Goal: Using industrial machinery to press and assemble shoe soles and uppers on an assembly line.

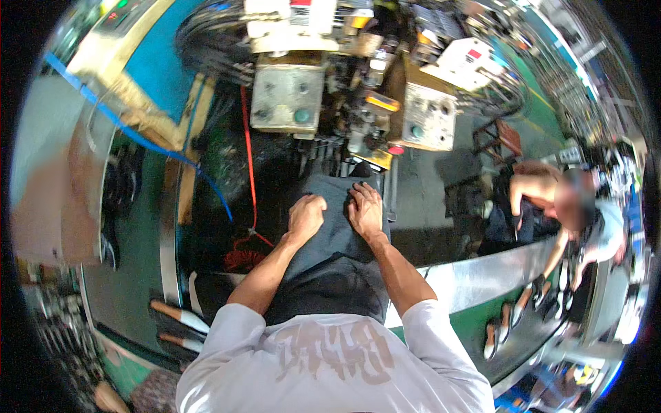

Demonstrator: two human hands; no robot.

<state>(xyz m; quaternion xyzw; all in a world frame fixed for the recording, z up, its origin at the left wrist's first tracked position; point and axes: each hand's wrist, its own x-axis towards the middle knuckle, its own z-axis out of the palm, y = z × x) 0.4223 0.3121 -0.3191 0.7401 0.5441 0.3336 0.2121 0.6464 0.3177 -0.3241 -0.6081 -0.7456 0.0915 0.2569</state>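
Note:
My left hand point(307, 217) rests on the dark trousers point(337, 237) over my lap, its fingers curled in and nothing visible in them. Beside it, my right hand point(366, 208) lies on the same cloth with its fingers stretched out and a little apart. Neither hand touches the machine point(365, 127) just ahead of me. A grey control box point(288, 96) with a green button is in front of my left hand. Another control box point(428, 117), also with a green button, is ahead and to the right.
A red cord point(248, 158) and a blue hose point(138, 135) hang to the left. A conveyor belt point(131, 275) runs on that side, near a brown carton point(58, 206). At right, a person point(606, 227) reaches toward shoes point(506, 320) on another belt.

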